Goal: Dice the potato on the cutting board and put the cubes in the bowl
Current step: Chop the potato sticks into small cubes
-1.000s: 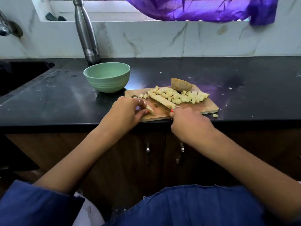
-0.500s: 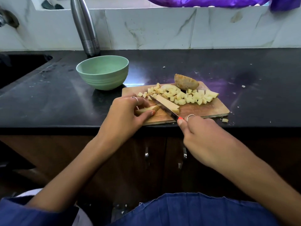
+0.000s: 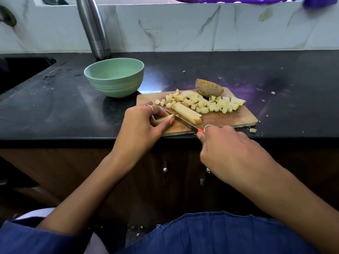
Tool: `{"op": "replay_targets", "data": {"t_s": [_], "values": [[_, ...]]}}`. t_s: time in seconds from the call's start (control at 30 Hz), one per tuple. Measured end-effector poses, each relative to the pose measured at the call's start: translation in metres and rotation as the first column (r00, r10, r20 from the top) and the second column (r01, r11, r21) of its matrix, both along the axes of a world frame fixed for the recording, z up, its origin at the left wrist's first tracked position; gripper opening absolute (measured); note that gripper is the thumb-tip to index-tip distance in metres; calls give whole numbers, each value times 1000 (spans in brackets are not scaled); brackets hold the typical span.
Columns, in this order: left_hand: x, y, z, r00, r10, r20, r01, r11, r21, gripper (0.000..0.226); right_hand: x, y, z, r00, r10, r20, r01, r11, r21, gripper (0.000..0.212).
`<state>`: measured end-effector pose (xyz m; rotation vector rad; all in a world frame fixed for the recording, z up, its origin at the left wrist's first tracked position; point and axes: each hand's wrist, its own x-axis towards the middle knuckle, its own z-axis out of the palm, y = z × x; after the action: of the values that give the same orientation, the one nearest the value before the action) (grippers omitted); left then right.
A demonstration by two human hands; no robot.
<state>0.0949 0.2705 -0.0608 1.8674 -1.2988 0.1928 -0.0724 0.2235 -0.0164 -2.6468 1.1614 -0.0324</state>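
Note:
A wooden cutting board (image 3: pixel 229 120) lies on the black counter. On it are a heap of potato cubes (image 3: pixel 205 103), an unpeeled potato half (image 3: pixel 209 88) at the back, and a long potato slab (image 3: pixel 187 113). My left hand (image 3: pixel 141 123) pinches a thin potato strip (image 3: pixel 163 119) at the board's left end. My right hand (image 3: pixel 227 149) grips a knife (image 3: pixel 180 121) by its red handle; the blade lies between the strip and the slab. The green bowl (image 3: pixel 114 77) stands empty, left of and behind the board.
A steel bottle (image 3: pixel 95 28) stands against the tiled wall behind the bowl. A dark sink (image 3: pixel 20 72) opens at the far left. One cube (image 3: pixel 252 130) lies on the counter by the board's right corner, and small scraps (image 3: pixel 273 92) dot the counter to the right.
The slab has separated from the strip under my left hand, and the knife blade now lies between them. My right hand drew back toward the counter's front edge.

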Motion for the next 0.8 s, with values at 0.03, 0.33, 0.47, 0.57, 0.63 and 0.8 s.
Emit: {"op": "replay_targets", "data": {"t_s": [0.03,0.33,0.47,0.57,0.63,0.8], "values": [[0,0,0,1000,0,-3,0,1000,0,13,-5,2,1,1000,-7,-22,7,1000,-18,12],[1,11,2,999,-19,-37,21,998,59,23,-6,9,1,995,-35,97,41,997,-59,28],[3,13,1,998,-8,-67,11,999,40,22,7,13,3,991,-19,131,25,999,-43,24],[2,12,1,998,-10,-69,12,1000,20,18,16,15,0,993,-13,119,20,998,-54,24],[2,12,0,998,-6,-67,7,1000,15,17,18,18,-4,994,-10,109,19,996,-85,24],[2,11,0,998,8,-56,-8,1000,6,18,12,27,-13,999,-6,50,16,978,-206,28]]}}
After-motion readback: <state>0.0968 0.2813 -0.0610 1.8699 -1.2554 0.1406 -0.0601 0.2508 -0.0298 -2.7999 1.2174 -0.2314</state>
